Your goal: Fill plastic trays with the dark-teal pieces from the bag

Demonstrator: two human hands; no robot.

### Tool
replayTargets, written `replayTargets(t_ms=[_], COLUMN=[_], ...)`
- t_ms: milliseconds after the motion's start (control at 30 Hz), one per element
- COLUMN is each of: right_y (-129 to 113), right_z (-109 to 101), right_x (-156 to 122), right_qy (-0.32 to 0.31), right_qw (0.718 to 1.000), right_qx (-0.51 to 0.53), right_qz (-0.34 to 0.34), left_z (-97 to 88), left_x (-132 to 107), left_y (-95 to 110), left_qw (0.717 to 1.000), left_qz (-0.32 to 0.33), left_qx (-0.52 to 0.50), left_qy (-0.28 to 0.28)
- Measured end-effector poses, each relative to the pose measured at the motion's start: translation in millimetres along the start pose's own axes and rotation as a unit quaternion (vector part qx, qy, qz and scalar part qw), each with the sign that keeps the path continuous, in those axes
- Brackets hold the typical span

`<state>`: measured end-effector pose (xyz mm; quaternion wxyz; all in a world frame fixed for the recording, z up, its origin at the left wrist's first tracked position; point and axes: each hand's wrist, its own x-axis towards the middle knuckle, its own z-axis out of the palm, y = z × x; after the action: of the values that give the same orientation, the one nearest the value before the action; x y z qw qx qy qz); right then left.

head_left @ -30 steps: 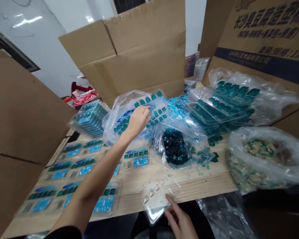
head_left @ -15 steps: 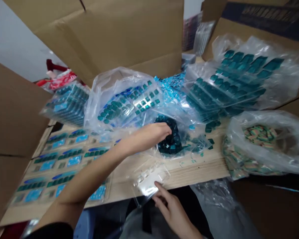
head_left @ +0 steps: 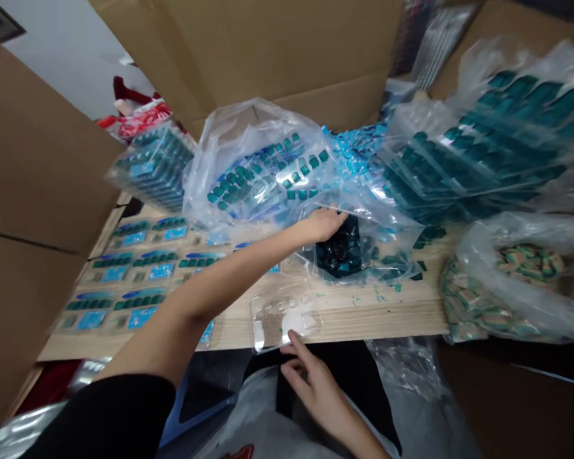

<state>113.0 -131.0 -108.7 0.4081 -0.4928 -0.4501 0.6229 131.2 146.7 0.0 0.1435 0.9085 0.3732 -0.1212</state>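
My left hand (head_left: 328,223) reaches across the table to the open clear plastic bag (head_left: 387,220) of dark teal, glossy pieces (head_left: 339,252). Its fingers are bent closed at the bag's upper left rim, partly blurred. Near the table's front edge lies a clear plastic blister tray (head_left: 287,315) with moulded hollows and no pieces visible in them. My right hand (head_left: 313,382) is at the tray's near edge, fingers apart, the index fingertip resting on it.
Rows of filled trays (head_left: 146,277) lie at the left, with stacked trays (head_left: 155,159) behind. Another plastic bag (head_left: 249,166) holds sheets of teal pieces. Teal sheets (head_left: 478,146) and a bag of striped pieces (head_left: 473,287) are on the right. Cardboard boxes (head_left: 277,51) wall the back.
My left hand has moved from over the dark teal pieces to the bag's upper rim. My right hand stays by the clear tray. The view has shifted.
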Motion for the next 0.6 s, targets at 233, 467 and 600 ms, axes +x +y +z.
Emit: replayTargets(t_ms=[233, 467, 600], right_y=[-46.3, -122.7, -144.1], right_z=[-32.5, -68.7, -71.7], right_x=[-7.0, 53.7, 99.6], right_qy=[0.083, 0.195, 0.127], right_qw=[0.98, 0.858, 0.816], right_qx=[0.182, 0.469, 0.563], right_qz=[-0.009, -0.074, 0.018], left_z=[-30.4, -32.9, -23.3], left_x=[-11.0, -63.3, -72.7], left_y=[-4.9, -12.8, -10.4], left_qw=[0.981, 0.938, 0.913], left_qz=[0.086, 0.127, 0.127], left_qx=[-0.172, -0.321, -0.385], left_qy=[-0.023, -0.003, 0.042])
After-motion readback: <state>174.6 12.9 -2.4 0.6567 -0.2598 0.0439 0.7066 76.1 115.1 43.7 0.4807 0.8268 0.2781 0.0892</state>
